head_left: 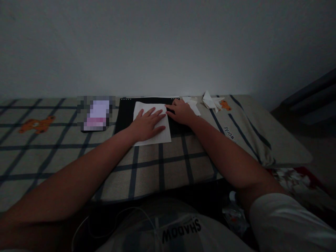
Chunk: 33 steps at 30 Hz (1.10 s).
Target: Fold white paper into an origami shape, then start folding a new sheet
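A sheet of white paper [161, 137] lies partly over a black sheet or pad [124, 117] with punched holes along its far edge. My left hand [148, 126] rests flat on the paper with its fingers spread. At the paper's right edge is my right hand [182, 112], its thumb and forefinger stretched apart with the tips touching the edge; its other fingers are partly bent. Just beyond it lies a piece of white paper [193, 105]. Farther right stands a folded paper shape [209, 100] with pointed ends.
A phone [96, 115] with a lit, blurred screen lies to the left on the checked tablecloth [147, 164]. Behind the table rises a plain wall [157, 49]. Below right are a clear plastic bottle or bag [235, 213] and a heap of paper scraps [294, 178]. A white cable [131, 209] hangs near my lap.
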Each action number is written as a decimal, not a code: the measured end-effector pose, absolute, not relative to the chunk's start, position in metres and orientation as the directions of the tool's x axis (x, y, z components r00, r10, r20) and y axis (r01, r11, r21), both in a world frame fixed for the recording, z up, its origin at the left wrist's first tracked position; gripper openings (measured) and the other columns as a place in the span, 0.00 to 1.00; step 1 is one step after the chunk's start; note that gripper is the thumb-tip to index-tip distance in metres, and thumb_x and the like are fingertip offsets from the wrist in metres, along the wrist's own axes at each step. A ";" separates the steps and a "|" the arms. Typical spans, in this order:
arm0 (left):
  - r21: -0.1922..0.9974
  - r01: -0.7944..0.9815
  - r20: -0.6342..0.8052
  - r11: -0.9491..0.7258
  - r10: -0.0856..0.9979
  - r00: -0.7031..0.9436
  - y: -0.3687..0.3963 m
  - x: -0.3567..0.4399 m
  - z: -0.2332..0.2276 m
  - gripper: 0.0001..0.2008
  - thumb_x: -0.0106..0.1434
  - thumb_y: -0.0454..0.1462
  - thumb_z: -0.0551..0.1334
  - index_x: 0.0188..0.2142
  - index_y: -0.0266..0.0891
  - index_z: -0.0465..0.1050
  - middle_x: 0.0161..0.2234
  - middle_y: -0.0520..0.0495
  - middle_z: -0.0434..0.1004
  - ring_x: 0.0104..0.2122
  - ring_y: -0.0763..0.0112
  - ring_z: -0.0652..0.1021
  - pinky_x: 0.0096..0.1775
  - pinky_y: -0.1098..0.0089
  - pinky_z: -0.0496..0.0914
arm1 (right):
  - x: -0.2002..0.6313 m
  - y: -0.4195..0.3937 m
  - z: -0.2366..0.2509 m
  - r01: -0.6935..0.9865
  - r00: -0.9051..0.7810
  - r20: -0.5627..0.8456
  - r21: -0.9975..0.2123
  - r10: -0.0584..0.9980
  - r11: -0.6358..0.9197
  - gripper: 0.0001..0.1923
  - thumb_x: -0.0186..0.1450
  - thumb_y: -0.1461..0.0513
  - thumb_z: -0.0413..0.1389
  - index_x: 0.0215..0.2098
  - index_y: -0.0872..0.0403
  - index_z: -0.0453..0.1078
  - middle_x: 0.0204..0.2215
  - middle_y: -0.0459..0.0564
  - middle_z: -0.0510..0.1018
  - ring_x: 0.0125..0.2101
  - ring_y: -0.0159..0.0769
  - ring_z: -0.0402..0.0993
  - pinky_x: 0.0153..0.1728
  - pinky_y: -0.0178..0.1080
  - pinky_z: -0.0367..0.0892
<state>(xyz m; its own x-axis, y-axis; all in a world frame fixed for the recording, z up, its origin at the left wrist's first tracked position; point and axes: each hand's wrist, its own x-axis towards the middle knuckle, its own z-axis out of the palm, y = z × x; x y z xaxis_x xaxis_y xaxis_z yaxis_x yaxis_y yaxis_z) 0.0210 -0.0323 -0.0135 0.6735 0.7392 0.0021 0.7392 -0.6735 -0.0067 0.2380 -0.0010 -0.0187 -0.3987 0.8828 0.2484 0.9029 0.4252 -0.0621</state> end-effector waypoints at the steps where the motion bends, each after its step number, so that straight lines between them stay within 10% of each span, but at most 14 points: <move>1: -0.008 0.739 0.000 -0.673 0.739 0.674 -0.033 0.021 -0.013 0.33 0.72 0.53 0.42 0.71 0.44 0.47 0.72 0.45 0.47 0.70 0.52 0.48 0.65 0.44 0.44 | 0.239 0.000 -0.019 0.896 -0.411 0.250 -0.068 0.877 0.439 0.24 0.71 0.53 0.48 0.61 0.50 0.68 0.50 0.60 0.72 0.49 0.51 0.64 0.43 0.48 0.63; 14: 0.000 0.736 0.012 -0.678 0.735 0.677 -0.034 0.022 -0.012 0.32 0.72 0.53 0.42 0.71 0.43 0.47 0.71 0.45 0.47 0.70 0.51 0.49 0.65 0.44 0.45 | 0.248 0.008 -0.016 0.764 -0.591 0.247 -0.133 0.768 0.631 0.18 0.71 0.58 0.50 0.53 0.55 0.75 0.54 0.55 0.74 0.54 0.47 0.64 0.53 0.49 0.60; 33: -0.004 0.741 0.000 -0.671 0.741 0.671 -0.035 0.023 -0.011 0.32 0.72 0.53 0.42 0.70 0.44 0.49 0.71 0.45 0.47 0.70 0.52 0.48 0.65 0.44 0.44 | 0.251 -0.001 -0.011 0.765 -0.619 0.135 -0.118 0.773 0.633 0.37 0.64 0.44 0.56 0.65 0.54 0.63 0.66 0.57 0.62 0.61 0.57 0.59 0.57 0.58 0.58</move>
